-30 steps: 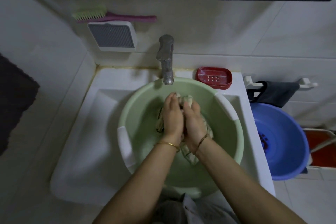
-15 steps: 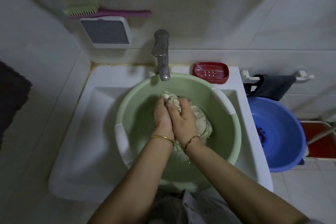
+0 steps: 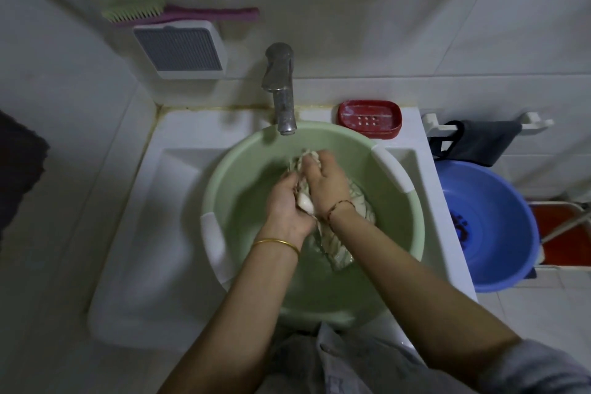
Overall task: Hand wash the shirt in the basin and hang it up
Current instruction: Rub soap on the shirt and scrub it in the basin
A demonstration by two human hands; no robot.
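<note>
A pale green basin (image 3: 403, 233) with water sits in the white sink (image 3: 153, 233) under the faucet (image 3: 281, 89). A wet, light patterned shirt (image 3: 335, 243) lies bunched in the basin. My left hand (image 3: 284, 201) and my right hand (image 3: 323, 182) both grip a wad of the shirt between them, above the water, pressed palm to palm. The rest of the shirt trails down into the water at the right.
A red soap dish (image 3: 371, 118) stands on the sink's back right corner. A blue basin (image 3: 489, 224) sits on the floor at the right, below a rail with a dark cloth (image 3: 479, 141). A brush (image 3: 179, 11) lies on a wall box (image 3: 179, 49).
My hands rubbed the bunched shirt against itself, the right hand sliding forward over the left. The shirt dipped lower into the basin than a second ago. The camera tilted a little.
</note>
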